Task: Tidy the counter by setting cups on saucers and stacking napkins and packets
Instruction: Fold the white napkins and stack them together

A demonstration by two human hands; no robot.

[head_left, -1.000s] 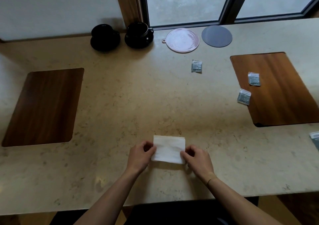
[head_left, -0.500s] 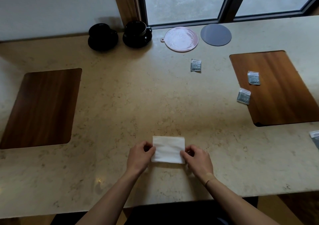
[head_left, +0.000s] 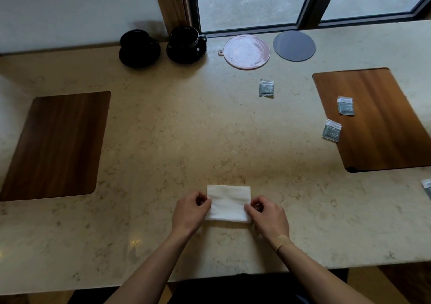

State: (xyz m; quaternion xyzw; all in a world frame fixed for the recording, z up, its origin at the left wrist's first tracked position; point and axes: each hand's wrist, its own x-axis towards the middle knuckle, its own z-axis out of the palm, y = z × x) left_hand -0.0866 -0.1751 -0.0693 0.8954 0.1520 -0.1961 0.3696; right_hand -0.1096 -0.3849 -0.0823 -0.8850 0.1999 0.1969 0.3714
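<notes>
A white folded napkin [head_left: 228,202] lies flat on the stone counter near the front edge. My left hand [head_left: 190,211] pinches its left edge and my right hand [head_left: 268,217] pinches its right edge. At the back stand two black cups on black saucers, one on the left [head_left: 139,47] and one on the right [head_left: 186,43]. Small grey packets lie apart: one on the counter [head_left: 266,87], two on the right wooden board [head_left: 345,105] [head_left: 331,130], and one cut off at the right edge [head_left: 427,187].
A pink round mat [head_left: 245,51] and a grey round mat [head_left: 294,45] lie by the window. Wooden boards are set in the counter at the left [head_left: 56,145] and right [head_left: 382,126]. The counter's front edge [head_left: 210,278] runs just below my wrists.
Both hands stay on the napkin's edges. The napkin and hands have barely moved; only the view has shifted slightly.
</notes>
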